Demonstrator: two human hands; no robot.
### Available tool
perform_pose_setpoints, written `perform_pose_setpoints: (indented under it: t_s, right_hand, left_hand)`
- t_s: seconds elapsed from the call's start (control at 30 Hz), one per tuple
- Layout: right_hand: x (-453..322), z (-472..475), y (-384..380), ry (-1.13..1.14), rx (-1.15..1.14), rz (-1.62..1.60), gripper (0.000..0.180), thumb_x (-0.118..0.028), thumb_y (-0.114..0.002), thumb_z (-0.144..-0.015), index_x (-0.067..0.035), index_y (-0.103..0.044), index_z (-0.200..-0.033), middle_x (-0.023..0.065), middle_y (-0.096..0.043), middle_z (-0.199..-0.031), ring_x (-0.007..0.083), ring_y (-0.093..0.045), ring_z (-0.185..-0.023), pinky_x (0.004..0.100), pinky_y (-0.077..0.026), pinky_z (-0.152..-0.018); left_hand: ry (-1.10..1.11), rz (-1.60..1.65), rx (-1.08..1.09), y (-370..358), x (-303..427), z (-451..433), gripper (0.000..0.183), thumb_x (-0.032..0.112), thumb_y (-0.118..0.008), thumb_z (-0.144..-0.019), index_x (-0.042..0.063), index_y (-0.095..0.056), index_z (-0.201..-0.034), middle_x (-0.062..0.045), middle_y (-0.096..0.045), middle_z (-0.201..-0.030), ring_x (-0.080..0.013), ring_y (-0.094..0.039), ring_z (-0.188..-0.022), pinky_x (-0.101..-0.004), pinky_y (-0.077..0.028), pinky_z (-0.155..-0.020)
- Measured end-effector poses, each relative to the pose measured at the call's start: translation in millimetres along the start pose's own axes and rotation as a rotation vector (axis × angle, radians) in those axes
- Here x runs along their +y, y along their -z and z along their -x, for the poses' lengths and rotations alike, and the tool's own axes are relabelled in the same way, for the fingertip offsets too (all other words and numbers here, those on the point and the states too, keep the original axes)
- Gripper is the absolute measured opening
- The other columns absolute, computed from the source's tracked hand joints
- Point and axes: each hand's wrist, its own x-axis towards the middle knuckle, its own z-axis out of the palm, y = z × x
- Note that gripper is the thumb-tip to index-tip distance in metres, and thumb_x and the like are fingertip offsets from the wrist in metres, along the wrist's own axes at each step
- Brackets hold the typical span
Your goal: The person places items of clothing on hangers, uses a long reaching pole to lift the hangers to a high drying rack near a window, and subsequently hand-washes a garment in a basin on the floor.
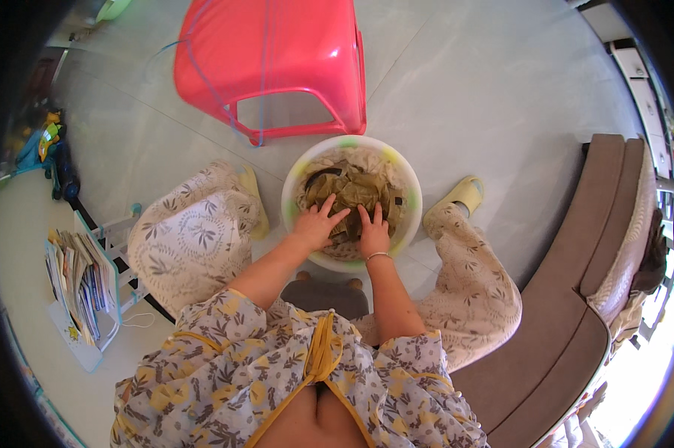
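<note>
A round white plastic basin (408, 224) with green and yellow patches stands on the floor between my feet. Inside it lies a bunched olive-brown cloth (365, 190), apparently wet, with paler patterned fabric (365, 155) around and beneath it. My left hand (317, 224) rests on the cloth at the basin's near left, fingers spread. Beside it, my right hand (374, 234), with a bracelet at the wrist, presses on the cloth with two fingers stretched apart; its other fingers are partly hidden. A dark curved strip (321, 178) shows at the cloth's far left.
A red plastic stool (281, 50) with blue string across it stands just beyond the basin. Yellow slippers (471, 193) are on my feet. To the right runs a brown sofa (544, 313). At left, a white table (23, 235) carries a rack of books (82, 280).
</note>
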Motion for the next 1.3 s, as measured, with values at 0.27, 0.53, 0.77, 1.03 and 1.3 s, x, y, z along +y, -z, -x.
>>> perform_pose_setpoints:
  t_s: [0.27, 0.53, 0.77, 1.03, 1.3]
  right_hand:
    - [16.3, -63.0, -14.4, -0.046, -0.283, -0.09, 0.07, -0.008, -0.065, -0.074, -0.017, -0.035, -0.136, 0.0174, -0.046, -0.131, 0.0346, -0.054, -0.108, 0.0404, -0.049, -0.087]
    - [25.8, -74.1, -26.6, 0.035, -0.234, 0.108, 0.037, -0.01, -0.059, -0.074, -0.007, -0.061, -0.111, 0.017, -0.059, -0.113, 0.0309, -0.056, -0.106, 0.0386, -0.049, -0.087]
    - [25.8, -57.7, 55.3, 0.157, -0.376, -0.134, 0.042, -0.004, -0.051, -0.075, -0.006, -0.059, -0.116, 0.0185, -0.06, -0.112, 0.0325, -0.056, -0.106, 0.0388, -0.045, -0.091]
    - [-0.9, 29.0, 154.7, 0.353, 0.186, -0.313, 0.055, 0.001, -0.049, -0.071, -0.01, -0.051, -0.124, 0.0213, -0.063, -0.092, 0.0348, -0.06, -0.089, 0.04, -0.047, -0.078]
    - [-30.7, 115.3, 218.0, 0.438, 0.426, -0.579, 0.052, 0.006, -0.05, -0.071, -0.006, -0.051, -0.121, 0.014, -0.062, -0.083, 0.0194, -0.059, -0.073, 0.0307, -0.046, -0.065]
  left_hand:
    - [0.043, 0.127, -0.336, -21.1, -8.4, -70.1, 0.089, 0.006, -0.066, -0.073, 0.02, -0.017, -0.146, -0.018, -0.051, -0.125, -0.0357, -0.058, -0.1, -0.0439, -0.05, -0.081]
    - [0.037, 0.125, -0.386, -49.8, -7.7, -105.8, 0.067, 0.004, -0.062, -0.072, 0.01, -0.04, -0.136, -0.018, -0.057, -0.116, -0.0341, -0.057, -0.104, -0.0417, -0.049, -0.082]
    - [0.014, 0.2, -0.318, 21.1, -10.4, -56.9, 0.054, 0.001, -0.053, -0.076, 0.011, -0.049, -0.128, -0.016, -0.06, -0.11, -0.0316, -0.058, -0.102, -0.0406, -0.05, -0.08]
    - [-0.078, 0.265, 0.243, 125.1, 8.6, 42.7, 0.052, -0.001, -0.049, -0.073, 0.001, -0.046, -0.124, -0.021, -0.057, -0.112, -0.0349, -0.054, -0.106, -0.0411, -0.045, -0.09]
    - [-0.202, 0.421, 0.728, 182.5, 39.0, 122.0, 0.039, 0.002, -0.047, -0.075, 0.0, -0.051, -0.114, -0.021, -0.054, -0.107, -0.0376, -0.052, -0.103, -0.0434, -0.044, -0.088]
